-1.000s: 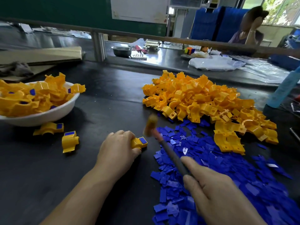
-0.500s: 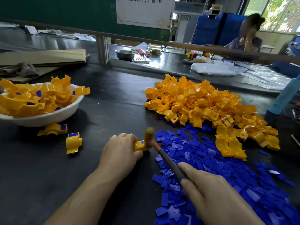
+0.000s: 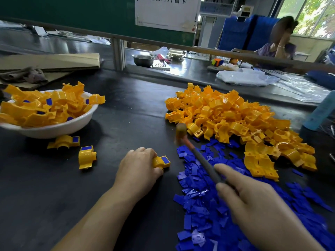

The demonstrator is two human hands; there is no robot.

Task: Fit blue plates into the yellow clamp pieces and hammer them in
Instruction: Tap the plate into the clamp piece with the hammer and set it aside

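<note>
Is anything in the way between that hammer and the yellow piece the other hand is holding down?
Nothing visible. The hammer in the right hand is raised clear of the yellow piece, whose blue plate faces up uncovered; the left hand grips only its other end.

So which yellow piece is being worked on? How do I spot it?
Start at the heap of blue plates; just left of it is the left hand. The clamp pokes out from its fingers, blue plate up. Unlike the two loose clamps by the bowl, it alone is held, with the hammer raised near it.
</note>
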